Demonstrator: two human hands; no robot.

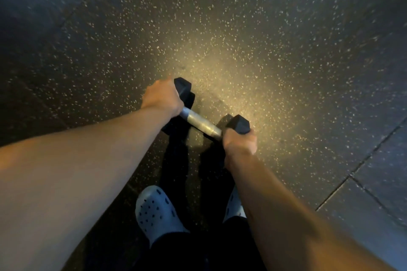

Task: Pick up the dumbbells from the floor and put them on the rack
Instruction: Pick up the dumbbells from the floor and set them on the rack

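Speckled floor (264, 39), both hands gripping dumbbell (199, 121), fingers hidden

No text, number, brand or sign can be read anywhere here. The black hex ends of the dumbbell (199, 120) show no legible weight marking (the view is dim and blurred, so a faint moulded figure may simply be lost). The pale clogs (156, 212) carry no readable logo either.

Dark speckled rubber floor tiles (253, 35); pale perforated clogs (154, 211) below.
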